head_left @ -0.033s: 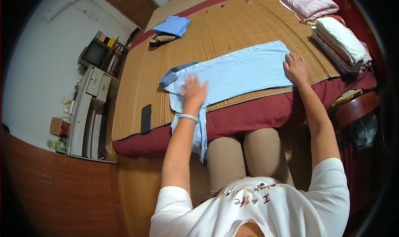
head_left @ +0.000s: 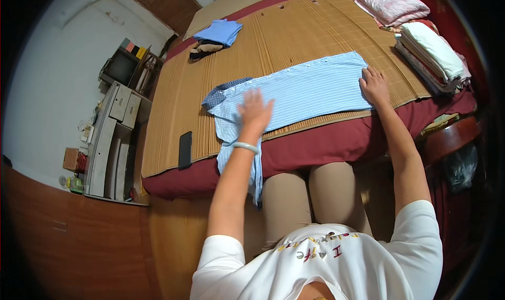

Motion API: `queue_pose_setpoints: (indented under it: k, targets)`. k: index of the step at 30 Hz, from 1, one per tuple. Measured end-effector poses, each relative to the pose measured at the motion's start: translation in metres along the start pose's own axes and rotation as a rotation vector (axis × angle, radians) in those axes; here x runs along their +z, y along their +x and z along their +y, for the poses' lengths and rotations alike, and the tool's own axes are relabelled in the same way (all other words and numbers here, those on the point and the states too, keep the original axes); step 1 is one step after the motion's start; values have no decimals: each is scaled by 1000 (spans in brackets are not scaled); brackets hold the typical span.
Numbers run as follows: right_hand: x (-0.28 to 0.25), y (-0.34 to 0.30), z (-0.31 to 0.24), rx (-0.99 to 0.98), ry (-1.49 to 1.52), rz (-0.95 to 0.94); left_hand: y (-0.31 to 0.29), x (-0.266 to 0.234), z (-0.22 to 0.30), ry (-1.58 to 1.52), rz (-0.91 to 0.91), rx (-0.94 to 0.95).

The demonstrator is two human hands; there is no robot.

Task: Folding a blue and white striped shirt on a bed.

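Note:
A light blue striped shirt (head_left: 310,92) lies folded lengthwise on a woven mat, its dark patterned collar (head_left: 214,98) to the left. One sleeve (head_left: 256,176) hangs over the bed's near edge, partly behind my left forearm. My left hand (head_left: 255,112) is over the shirt near the collar end, fingers spread and a little blurred; whether it presses on the cloth I cannot tell. At the shirt's right end, my right hand (head_left: 374,87) rests flat at the hem with its fingers stretched out. Neither hand grips anything.
The brown mat (head_left: 173,102) covers the bed over a dark red sheet (head_left: 315,150). A black phone (head_left: 185,150) lies left of the shirt. Folded blue clothes (head_left: 221,32) sit farther back. Stacked white linens (head_left: 434,50) and a pink quilt (head_left: 389,4) are at the right.
My left hand has slid a short way to the right over the shirt. My right hand and the shirt look the same.

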State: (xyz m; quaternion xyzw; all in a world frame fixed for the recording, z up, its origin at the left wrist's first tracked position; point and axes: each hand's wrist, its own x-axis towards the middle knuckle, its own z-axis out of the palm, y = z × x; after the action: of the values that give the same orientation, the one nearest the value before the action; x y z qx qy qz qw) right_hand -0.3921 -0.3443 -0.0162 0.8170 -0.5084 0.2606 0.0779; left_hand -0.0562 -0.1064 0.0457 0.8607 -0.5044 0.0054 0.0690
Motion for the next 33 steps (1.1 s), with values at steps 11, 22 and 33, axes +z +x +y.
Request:
queue_pose_setpoints:
  k: [11,22,33]
  targets:
    - [1,3,-8,-16,13,-36,14,45,78,-42,-31,320]
    - [2,2,1,-73,32,62,10,41,-74,-10,85,-112]
    - [-2,40,-45,286,-75,-337,3,46,-81,-9,214,-155]
